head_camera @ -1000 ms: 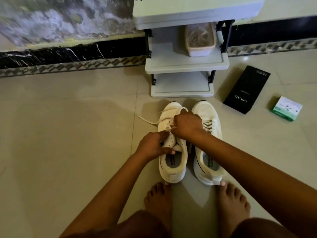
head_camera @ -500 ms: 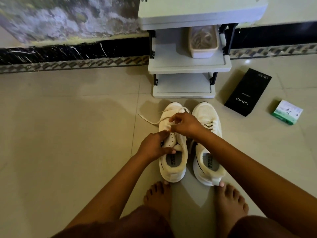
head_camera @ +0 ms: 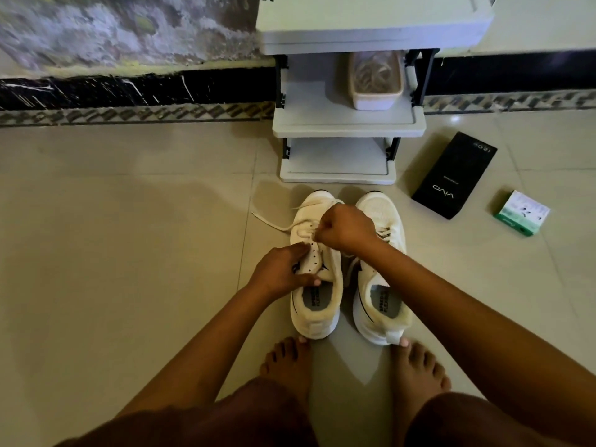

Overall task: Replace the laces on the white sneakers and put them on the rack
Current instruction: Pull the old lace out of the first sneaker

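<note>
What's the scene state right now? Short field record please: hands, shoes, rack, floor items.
left hand: grips the side of the left sneaker, holding it steady
right hand: pinches the lace above the same sneaker's eyelets
lace: loose end trails onto the floor to the left
right sneaker: beside the left one, on the floor, untouched
rack: just beyond the toes; no shoes on the visible shelves
tub: on the rack's middle shelf
black box: floor, right of the rack
green box: floor, farther right

We see a dim, warm-toned scene: soft shadows fall leftward on the glossy beige tiled floor (head_camera: 129, 253), a small glare spot shines near the wall, and wide-angle bending curves the edges.
</note>
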Motion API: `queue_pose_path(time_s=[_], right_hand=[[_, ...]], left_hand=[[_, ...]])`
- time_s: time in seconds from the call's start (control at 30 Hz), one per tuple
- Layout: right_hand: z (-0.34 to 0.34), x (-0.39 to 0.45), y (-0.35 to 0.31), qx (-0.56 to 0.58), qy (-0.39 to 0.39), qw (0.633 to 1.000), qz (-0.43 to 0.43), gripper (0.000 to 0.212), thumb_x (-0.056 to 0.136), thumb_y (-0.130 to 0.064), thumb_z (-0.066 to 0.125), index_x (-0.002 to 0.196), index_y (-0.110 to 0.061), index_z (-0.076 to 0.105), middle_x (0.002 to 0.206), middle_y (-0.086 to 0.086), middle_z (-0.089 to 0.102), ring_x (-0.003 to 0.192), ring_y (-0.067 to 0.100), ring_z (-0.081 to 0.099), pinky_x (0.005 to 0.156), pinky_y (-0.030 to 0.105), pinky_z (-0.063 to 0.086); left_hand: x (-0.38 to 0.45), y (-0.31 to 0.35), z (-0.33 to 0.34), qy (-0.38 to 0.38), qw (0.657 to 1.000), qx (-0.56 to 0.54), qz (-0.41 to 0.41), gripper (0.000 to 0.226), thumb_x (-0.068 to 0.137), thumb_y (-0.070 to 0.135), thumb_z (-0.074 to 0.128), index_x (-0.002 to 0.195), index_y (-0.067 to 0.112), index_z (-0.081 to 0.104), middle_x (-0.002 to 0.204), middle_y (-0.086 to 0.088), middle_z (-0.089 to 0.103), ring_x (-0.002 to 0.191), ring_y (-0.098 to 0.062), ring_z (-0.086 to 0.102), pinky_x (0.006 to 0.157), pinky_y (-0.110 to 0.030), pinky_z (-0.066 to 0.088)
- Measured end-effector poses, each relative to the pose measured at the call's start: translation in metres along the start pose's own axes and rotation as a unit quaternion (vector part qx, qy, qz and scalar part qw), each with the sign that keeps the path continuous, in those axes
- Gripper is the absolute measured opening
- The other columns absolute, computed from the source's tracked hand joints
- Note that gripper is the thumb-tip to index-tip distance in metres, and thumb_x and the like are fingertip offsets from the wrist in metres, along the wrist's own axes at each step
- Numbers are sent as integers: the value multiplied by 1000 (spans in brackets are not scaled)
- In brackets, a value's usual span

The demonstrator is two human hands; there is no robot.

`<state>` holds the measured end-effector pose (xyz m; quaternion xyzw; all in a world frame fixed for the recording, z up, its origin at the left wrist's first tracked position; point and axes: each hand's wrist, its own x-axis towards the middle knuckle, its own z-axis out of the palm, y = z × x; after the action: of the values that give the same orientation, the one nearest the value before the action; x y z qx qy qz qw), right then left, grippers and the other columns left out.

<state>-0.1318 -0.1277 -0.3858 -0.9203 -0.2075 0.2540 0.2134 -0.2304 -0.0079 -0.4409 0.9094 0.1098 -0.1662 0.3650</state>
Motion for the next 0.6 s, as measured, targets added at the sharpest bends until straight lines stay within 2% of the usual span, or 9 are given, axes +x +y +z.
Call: queue_pose_path(time_s=[0.07,0.13,0.17,0.23,0.3,0.33,0.5,0.57,0.6], right_hand=[[-10,-2,-3,278,-64,958,19,11,82,-19,69,81,-8,71,80,5,67,79,16,60,68,27,47],[-12,-4,-3,371,-48,928,2,10,83,-16,68,74,-13,69,75,-5,64,73,8,58,68,24,43],[-11,-4,-1,346,-34,938,-7,7,84,-19,68,79,-14,68,79,-7,63,75,6,58,71,25,43],[-3,0,5,128,-22,991,-28,26,84,-29,68,105,-15,65,104,-3,58,94,12,57,80,30,45],[8,1,10,-122,-47,991,-23,43,82,-37,66,121,-21,58,124,5,49,114,22,48,88,35,43],[12,0,10,-187,-49,981,-13,45,81,-38,65,122,-22,57,127,7,46,117,25,46,89,36,41],[20,1,6,-308,74,945,-76,25,85,-21,57,107,-15,66,116,8,58,114,25,49,86,33,39],[13,-1,5,-244,76,964,-71,18,86,-19,57,98,-14,69,105,7,64,103,24,56,78,30,40],[7,-2,3,-145,55,987,-53,13,86,-21,61,92,-14,70,100,5,66,97,21,59,75,29,41]], left_hand=[[0,0,1,5,1000,5,1,76,69,40,80,134,13,49,129,-8,58,117,-23,56,91,-35,50],[1,-1,1,6,1000,2,-4,78,70,41,79,136,14,48,131,-7,57,118,-22,55,92,-34,50],[1,0,1,3,1000,0,-4,79,70,40,79,137,14,47,132,-7,57,118,-22,55,92,-34,50],[1,0,1,-1,1000,-4,-1,78,70,40,79,137,16,46,131,-6,58,118,-21,55,92,-34,51],[1,-1,2,-3,1000,-14,0,78,69,39,80,137,18,47,130,-4,58,118,-20,55,91,-33,50],[1,-1,3,-3,1000,-17,-3,79,69,38,80,137,18,46,131,-4,58,119,-20,54,91,-31,50],[0,-3,3,2,1000,-8,-10,83,69,41,80,140,18,43,135,-4,55,120,-19,53,89,-24,46],[-1,-2,2,4,1000,-4,-14,82,69,42,80,139,19,44,133,-4,56,118,-19,54,92,-30,49],[-1,-2,2,6,1000,-8,-16,81,69,42,80,138,19,45,132,-4,57,118,-19,55,93,-33,49]])
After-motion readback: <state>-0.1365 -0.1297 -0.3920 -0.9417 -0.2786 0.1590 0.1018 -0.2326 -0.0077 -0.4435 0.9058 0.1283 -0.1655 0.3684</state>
